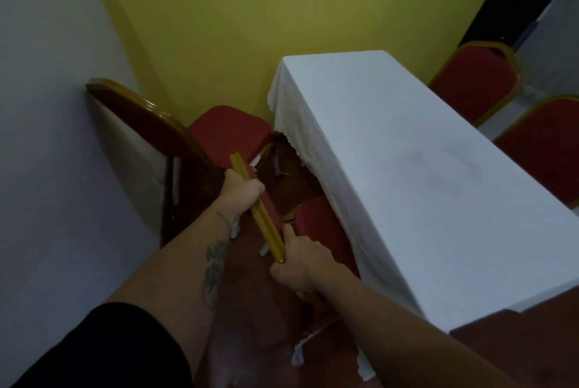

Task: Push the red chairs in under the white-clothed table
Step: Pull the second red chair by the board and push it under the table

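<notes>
Red chair [316, 224] at lower centre stands with its seat partly under the hanging edge of the white-clothed table [407, 174], its gold backrest rail [257, 209] seen edge-on. Left hand [241, 191] and right hand [300, 259] are both clamped on that rail. Another red chair [225, 133] sits close behind near the yellow wall [282, 11], with brown floor [291, 180] between.

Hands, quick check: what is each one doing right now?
Left hand: closed around the gold top rail of the chair back.
Right hand: closed on the same chair back, at its near end.
</notes>
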Tool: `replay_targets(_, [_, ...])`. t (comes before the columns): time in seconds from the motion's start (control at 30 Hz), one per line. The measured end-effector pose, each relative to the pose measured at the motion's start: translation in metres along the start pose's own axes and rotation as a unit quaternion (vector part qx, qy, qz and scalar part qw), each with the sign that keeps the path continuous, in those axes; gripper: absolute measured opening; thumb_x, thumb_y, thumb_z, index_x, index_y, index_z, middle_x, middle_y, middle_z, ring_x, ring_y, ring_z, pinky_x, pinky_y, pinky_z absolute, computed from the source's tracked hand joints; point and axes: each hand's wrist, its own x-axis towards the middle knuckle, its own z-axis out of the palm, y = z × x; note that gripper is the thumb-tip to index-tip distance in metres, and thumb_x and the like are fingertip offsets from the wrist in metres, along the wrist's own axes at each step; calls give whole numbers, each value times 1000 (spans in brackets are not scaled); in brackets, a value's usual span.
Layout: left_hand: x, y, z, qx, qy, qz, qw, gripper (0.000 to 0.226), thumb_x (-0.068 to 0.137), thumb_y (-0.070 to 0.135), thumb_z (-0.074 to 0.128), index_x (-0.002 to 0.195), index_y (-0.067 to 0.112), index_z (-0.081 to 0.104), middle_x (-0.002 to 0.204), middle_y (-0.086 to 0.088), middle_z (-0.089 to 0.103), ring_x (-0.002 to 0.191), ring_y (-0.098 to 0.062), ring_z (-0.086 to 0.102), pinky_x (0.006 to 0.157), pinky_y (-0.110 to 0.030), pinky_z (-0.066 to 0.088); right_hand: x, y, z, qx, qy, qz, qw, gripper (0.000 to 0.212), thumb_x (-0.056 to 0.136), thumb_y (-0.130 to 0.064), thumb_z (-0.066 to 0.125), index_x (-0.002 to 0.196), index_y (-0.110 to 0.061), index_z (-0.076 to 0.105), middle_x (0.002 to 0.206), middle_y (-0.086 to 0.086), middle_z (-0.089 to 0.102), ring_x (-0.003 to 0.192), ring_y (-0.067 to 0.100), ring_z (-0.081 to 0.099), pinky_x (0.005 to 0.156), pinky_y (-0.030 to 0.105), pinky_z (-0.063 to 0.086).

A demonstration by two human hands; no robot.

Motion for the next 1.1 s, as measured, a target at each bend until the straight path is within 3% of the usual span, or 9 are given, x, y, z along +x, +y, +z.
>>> replay_targets(0.2, [27, 9, 13, 19, -2, 9, 1000, 42, 81, 8, 62, 118, 5, 44, 100, -8, 53, 79, -18, 54, 63, -32, 45, 14, 2, -12, 2, 3, 39, 999, 97, 85, -52, 59, 162, -21, 8, 136, 12, 54, 115, 36, 59, 93, 46, 50])
replay_targets(0.3, [32, 14, 13, 27, -13, 13, 999, 55, 72, 12, 62, 124, 1, 47, 100, -10, 58, 89, -27, 62, 75, -39, 55, 19, 1, -14, 10, 10, 58, 998, 98, 84, -54, 59, 162, -24, 8, 137, 11, 53, 115, 34, 60, 91, 44, 50])
replay_targets(0.4, [33, 15, 9, 41, -17, 24, 999, 31, 76, 16, 64, 103, 14, 49, 97, -9, 59, 95, -31, 64, 87, -45, 57, 24, 0, -17, 35, -8, 80, 996, 101, 83, -54, 64, 162, -26, 7, 137, 10, 52, 115, 32, 59, 90, 42, 50])
replay_targets(0.53, [34, 19, -5, 56, -119, -13, 991, 73, 80, 41, 72, 138, 11, 39, 124, -10, 58, 110, -32, 61, 69, -43, 59, 24, -7, -37, 100, -52, 74, 991, 105, 83, -56, 72, 162, -28, 9, 149, 9, 46, 126, 30, 53, 93, 35, 45])
replay_targets(0.6, [42, 23, -16, 78, -135, -14, 988, 65, 85, 49, 67, 135, 12, 50, 130, -8, 57, 117, -32, 58, 71, -44, 58, 28, -13, -50, 136, -34, 48, 989, 98, 87, -51, 71, 161, -27, 13, 144, 6, 48, 121, 26, 54, 88, 30, 41])
replay_targets(0.67, [51, 31, -30, 50, -109, -16, 993, 51, 87, 45, 63, 126, 12, 61, 125, -8, 63, 114, -30, 60, 79, -46, 58, 35, -20, -65, 138, 3, 26, 990, 94, 87, -50, 70, 160, -26, 17, 138, 3, 51, 112, 21, 54, 85, 30, 43])
replay_targets(0.8, [70, 53, -59, 52, -71, 32, 996, 7, 85, 15, 58, 89, 10, 61, 93, -10, 62, 84, -23, 60, 69, -37, 50, 61, -34, -91, 131, 48, -12, 990, 90, 90, -50, 67, 161, -24, 19, 144, 6, 50, 115, 21, 54, 81, 28, 41])
replay_targets(0.97, [87, 80, -95, 54, 5, 75, 996, 10, 85, 6, 56, 85, 11, 65, 91, -10, 68, 82, -24, 66, 68, -36, 54, 110, -52, -119, 139, 54, -68, 986, 73, 91, -41, 67, 153, -22, 33, 121, -2, 54, 104, 17, 58, 77, 28, 45])
replay_targets(1.1, [104, 92, -137, 36, 85, 74, 993, 16, 80, 11, 59, 91, 17, 68, 92, -10, 74, 75, -20, 68, 62, -31, 53, 161, -76, -142, 120, 43, -110, 986, 78, 87, -44, 67, 154, -22, 34, 130, 4, 54, 114, 23, 58, 81, 30, 44])
